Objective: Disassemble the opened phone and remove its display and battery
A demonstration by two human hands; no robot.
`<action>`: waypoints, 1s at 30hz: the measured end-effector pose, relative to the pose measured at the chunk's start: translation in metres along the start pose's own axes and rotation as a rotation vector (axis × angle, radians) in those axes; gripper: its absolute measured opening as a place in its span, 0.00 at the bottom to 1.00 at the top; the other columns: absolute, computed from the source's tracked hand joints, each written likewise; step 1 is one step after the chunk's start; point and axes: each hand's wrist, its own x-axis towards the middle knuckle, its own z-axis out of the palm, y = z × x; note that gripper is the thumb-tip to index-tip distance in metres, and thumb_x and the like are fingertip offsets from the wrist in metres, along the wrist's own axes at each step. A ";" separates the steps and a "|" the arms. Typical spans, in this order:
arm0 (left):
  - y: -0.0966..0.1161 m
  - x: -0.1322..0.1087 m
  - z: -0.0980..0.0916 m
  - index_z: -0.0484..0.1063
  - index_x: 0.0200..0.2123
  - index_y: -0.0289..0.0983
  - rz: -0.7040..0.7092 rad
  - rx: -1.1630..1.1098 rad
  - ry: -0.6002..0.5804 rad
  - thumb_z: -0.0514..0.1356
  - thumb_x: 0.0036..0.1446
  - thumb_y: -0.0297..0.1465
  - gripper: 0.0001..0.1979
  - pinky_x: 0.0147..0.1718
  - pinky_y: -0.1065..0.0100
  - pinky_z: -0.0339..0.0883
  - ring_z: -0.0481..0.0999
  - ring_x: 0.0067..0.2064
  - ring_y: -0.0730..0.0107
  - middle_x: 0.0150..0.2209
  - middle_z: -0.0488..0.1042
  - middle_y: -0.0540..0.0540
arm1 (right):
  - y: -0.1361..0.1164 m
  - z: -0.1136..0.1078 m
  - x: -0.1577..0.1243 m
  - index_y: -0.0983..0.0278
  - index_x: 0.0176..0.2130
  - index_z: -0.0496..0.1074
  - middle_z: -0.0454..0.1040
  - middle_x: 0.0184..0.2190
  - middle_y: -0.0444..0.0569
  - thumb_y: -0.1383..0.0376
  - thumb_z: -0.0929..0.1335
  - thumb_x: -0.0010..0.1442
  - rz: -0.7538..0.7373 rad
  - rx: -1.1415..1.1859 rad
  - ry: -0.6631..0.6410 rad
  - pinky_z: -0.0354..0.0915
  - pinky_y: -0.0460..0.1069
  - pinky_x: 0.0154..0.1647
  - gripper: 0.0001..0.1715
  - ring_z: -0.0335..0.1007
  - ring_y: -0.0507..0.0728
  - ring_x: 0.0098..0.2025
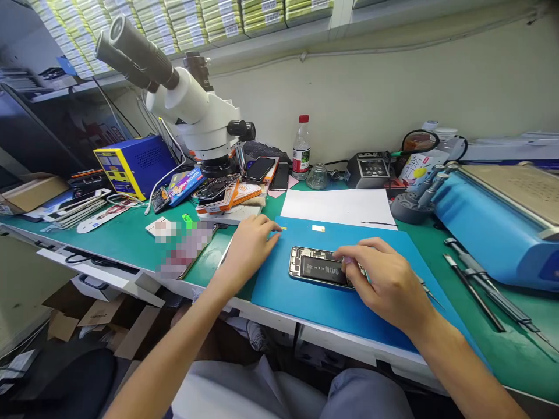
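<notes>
An opened smartphone [321,270] lies on the blue mat [283,291], its black battery and inner boards bare. My right hand [388,285] is over the phone's right end, with thumb and forefinger pinched together. Whatever they hold is too small to make out. From behind that hand a thin pointed tool [432,294] sticks out over the mat; whether the hand touches it is unclear. My left hand [251,247] rests at the mat's left edge, fingers bent but apart, fingertips beside a small yellow strip [283,228]. A small whitish piece [318,228] lies above the phone.
A microscope [196,110] stands at the back left near stacked phones [261,169]. White paper [336,206] lies behind the mat. To the right are screwdrivers [493,291], a tool holder [413,208] and a blue machine [493,227]. A bottle [301,154] stands by the wall.
</notes>
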 end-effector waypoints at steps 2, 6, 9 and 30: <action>-0.009 0.016 0.006 0.83 0.44 0.38 0.025 0.035 -0.032 0.64 0.69 0.30 0.06 0.46 0.56 0.68 0.77 0.48 0.54 0.43 0.80 0.42 | 0.001 0.000 0.000 0.62 0.48 0.73 0.79 0.33 0.45 0.74 0.66 0.70 0.046 0.000 0.037 0.71 0.54 0.42 0.10 0.73 0.56 0.34; -0.016 0.036 0.016 0.85 0.42 0.40 0.096 0.072 -0.092 0.67 0.67 0.30 0.05 0.43 0.57 0.67 0.76 0.46 0.54 0.41 0.81 0.43 | 0.001 0.000 -0.001 0.62 0.46 0.73 0.79 0.33 0.45 0.74 0.66 0.69 0.092 -0.012 0.044 0.71 0.54 0.43 0.10 0.74 0.56 0.34; -0.017 0.042 0.019 0.85 0.38 0.41 0.134 0.081 -0.128 0.67 0.66 0.30 0.05 0.41 0.58 0.67 0.76 0.44 0.56 0.38 0.81 0.45 | 0.000 0.000 0.000 0.63 0.47 0.73 0.79 0.33 0.45 0.74 0.66 0.69 0.081 -0.025 0.048 0.71 0.54 0.44 0.10 0.73 0.56 0.34; 0.049 0.025 0.015 0.70 0.47 0.40 0.131 -0.233 -0.195 0.56 0.76 0.33 0.05 0.37 0.68 0.71 0.80 0.39 0.68 0.41 0.81 0.50 | 0.001 -0.001 -0.004 0.61 0.49 0.72 0.77 0.31 0.43 0.76 0.66 0.69 0.146 -0.034 0.064 0.70 0.54 0.45 0.13 0.72 0.55 0.35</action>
